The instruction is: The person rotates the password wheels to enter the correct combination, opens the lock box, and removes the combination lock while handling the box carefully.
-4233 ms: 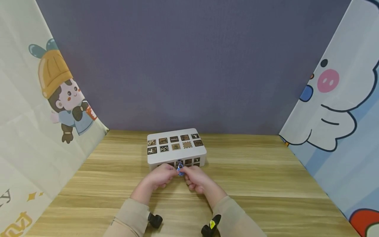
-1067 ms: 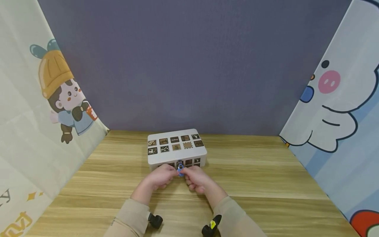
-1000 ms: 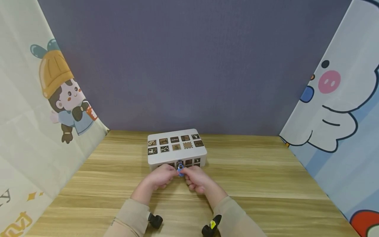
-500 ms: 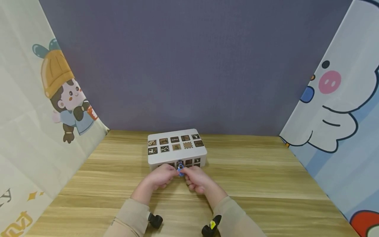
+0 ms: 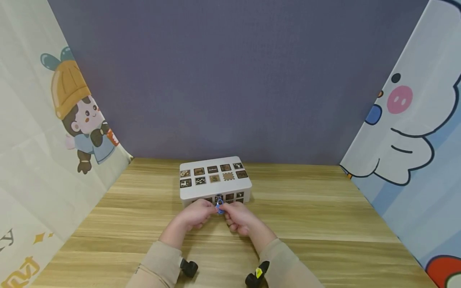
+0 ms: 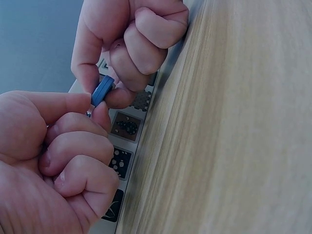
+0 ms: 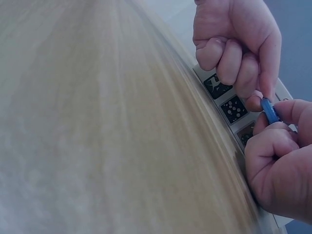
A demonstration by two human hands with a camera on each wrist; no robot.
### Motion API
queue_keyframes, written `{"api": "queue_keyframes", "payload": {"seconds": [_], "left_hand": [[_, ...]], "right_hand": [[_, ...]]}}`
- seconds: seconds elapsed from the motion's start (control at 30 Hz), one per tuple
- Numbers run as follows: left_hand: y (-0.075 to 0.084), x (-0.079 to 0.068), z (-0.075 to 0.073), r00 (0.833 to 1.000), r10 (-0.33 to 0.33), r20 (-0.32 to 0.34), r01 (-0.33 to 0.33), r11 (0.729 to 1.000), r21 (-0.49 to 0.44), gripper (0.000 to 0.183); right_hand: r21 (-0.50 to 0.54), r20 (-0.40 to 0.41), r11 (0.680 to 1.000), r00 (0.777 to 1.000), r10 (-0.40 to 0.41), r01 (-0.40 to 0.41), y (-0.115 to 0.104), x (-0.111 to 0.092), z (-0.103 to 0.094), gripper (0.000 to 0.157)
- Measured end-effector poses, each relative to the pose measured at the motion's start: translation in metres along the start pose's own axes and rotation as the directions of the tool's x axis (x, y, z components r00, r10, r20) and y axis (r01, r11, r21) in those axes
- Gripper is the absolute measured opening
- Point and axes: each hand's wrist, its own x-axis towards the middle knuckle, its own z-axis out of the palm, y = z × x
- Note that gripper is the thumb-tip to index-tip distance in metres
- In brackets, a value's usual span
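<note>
Unmoved: two hands on one padlock

Your padlock is blue. Your white box bears brown and black squares, your table yellowish-brown wood grain.

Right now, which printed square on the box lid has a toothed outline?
The tan square on the box lid, nearer row, fourth from the left in the head view; the other squares look straight-edged.
</note>
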Motion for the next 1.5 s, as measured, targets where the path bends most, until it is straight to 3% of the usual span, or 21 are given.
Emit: {"api": "queue_keyframes", "payload": {"seconds": [0.37, 0.83, 1.17, 1.5], "left_hand": [[0.002, -0.001, 0.000, 1.000, -0.001, -0.009, 0.000, 1.000, -0.006, 0.024], [0.001, 0.000, -0.001, 1.000, -0.012, -0.005, 0.012, 1.000, -0.011, 0.023], [0.001, -0.001, -0.002, 1.000, -0.006, 0.002, 0.006, 1.000, -0.008, 0.025], [0.001, -0.001, -0.002, 1.000, -0.020, 0.001, 0.020, 1.000, -0.011, 0.023]], "right_hand": [[0.027, 0.014, 1.000, 1.000, 0.012, -0.012, -0.002, 0.000, -0.003, 0.018], [0.063, -0.015, 0.997, 0.999, 0.041, -0.040, -0.006, -0.002, -0.014, 0.028], [0.099, 0.004, 0.993, 0.998, 0.058, -0.059, -0.010, -0.003, -0.020, 0.025], [0.084, 0.002, 0.995, 0.999, 0.045, -0.045, -0.010, -0.004, -0.018, 0.024]]}}
